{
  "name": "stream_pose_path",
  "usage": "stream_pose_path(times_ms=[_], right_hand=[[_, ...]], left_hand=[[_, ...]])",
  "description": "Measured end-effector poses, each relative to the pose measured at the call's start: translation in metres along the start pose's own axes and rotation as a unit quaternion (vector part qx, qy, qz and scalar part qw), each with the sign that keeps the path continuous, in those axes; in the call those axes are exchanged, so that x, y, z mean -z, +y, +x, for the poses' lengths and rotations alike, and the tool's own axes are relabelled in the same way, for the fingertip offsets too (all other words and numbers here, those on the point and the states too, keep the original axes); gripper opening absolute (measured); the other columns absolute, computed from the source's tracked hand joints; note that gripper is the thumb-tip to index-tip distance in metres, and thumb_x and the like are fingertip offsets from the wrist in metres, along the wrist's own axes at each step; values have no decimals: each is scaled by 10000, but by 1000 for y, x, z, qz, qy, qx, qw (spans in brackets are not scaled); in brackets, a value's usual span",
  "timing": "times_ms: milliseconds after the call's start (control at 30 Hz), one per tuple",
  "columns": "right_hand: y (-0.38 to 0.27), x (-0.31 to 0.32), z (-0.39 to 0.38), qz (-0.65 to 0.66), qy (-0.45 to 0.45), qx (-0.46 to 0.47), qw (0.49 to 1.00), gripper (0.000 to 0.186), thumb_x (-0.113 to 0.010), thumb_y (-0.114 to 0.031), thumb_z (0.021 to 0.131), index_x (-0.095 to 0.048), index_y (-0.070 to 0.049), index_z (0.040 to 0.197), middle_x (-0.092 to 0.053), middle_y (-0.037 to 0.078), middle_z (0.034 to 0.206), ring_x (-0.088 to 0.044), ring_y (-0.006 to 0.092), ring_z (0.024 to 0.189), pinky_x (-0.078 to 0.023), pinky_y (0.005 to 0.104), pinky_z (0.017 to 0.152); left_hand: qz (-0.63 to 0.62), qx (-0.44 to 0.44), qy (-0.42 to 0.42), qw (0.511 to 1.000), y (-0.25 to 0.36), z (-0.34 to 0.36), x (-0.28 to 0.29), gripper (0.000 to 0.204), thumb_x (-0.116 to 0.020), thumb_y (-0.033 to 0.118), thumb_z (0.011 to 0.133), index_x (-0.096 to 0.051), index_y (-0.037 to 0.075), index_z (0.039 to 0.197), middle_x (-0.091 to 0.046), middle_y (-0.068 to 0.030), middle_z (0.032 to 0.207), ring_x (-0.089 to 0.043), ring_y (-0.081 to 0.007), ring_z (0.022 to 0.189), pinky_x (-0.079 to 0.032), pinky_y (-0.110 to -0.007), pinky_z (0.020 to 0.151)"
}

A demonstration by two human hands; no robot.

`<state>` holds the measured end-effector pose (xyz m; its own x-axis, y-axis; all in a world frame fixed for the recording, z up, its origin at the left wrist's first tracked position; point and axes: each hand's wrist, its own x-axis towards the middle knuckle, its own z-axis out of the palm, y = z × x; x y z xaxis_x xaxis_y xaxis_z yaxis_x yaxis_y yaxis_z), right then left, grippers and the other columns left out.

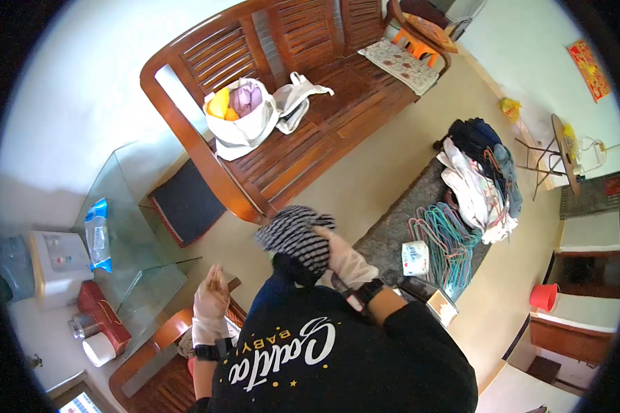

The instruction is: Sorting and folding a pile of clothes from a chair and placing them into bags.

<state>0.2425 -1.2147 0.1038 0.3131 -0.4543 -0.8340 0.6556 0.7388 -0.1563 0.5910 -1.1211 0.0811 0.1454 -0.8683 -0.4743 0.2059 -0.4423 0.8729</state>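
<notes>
My right hand point(348, 260), in a thin pale glove, is closed on a black-and-grey striped piece of clothing point(295, 235). The cloth is bunched up in front of my chest, so I cannot tell what garment it is. Off to the left, my left hand point(211, 301), gloved the same way, is apart from the cloth. Its fingers are stretched out and nothing is in them. Dark bands circle both wrists.
A wooden bench point(324, 138) holds a white bag point(244, 138) of clothes. On a dark low table point(399, 224) lie piled clothes point(472, 182), wire hangers point(448, 237) and a small white packet point(415, 258). A glass table point(141, 227) stands at left; a red bucket point(544, 297) at far right.
</notes>
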Motion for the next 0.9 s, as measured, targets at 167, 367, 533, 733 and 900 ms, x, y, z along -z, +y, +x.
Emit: stream_pose_path(times_ms=[167,367,533,733,900], right_hand=[[-64,15,11,105,43,162,980,443,-597,-257,868,-573,54,1182,-657,171,1123,-651,312,992,-533,432,890],[-109,23,-10,170,41,251,952,415,-537,-250,912,-573,83,1157,-649,202,1114,-661,317,973,-552,441,878],[-140,67,14,219,82,237,943,367,-569,-232,890,-602,19,1155,-655,176,1124,-656,317,976,-544,452,865],[-217,106,39,299,78,190,932,351,-574,-241,896,-624,41,1098,-671,184,1060,-669,311,928,-559,457,834],[-310,112,21,205,148,200,947,395,-599,-242,898,-598,91,1110,-673,184,1044,-685,272,858,-583,357,768]], left_hand=[[-274,126,11,953,76,86,-29,392,-432,215,997,-463,-8,1318,-522,-101,1328,-563,-116,1077,-500,-203,845],[-191,155,-28,969,109,176,-91,340,-422,146,1005,-484,-7,1302,-577,-85,1252,-592,-93,869,-484,-183,697],[-89,144,-143,975,125,212,-172,394,-418,174,1006,-433,-2,1358,-541,-85,1317,-583,-88,943,-491,-183,758],[-80,257,-73,960,122,254,-247,384,-458,192,990,-477,-11,1315,-568,-107,1248,-590,-122,907,-517,-211,713],[-74,275,-76,956,137,287,-287,371,-533,196,955,-509,-34,1246,-612,-138,1080,-579,-160,764,-474,-250,543]])
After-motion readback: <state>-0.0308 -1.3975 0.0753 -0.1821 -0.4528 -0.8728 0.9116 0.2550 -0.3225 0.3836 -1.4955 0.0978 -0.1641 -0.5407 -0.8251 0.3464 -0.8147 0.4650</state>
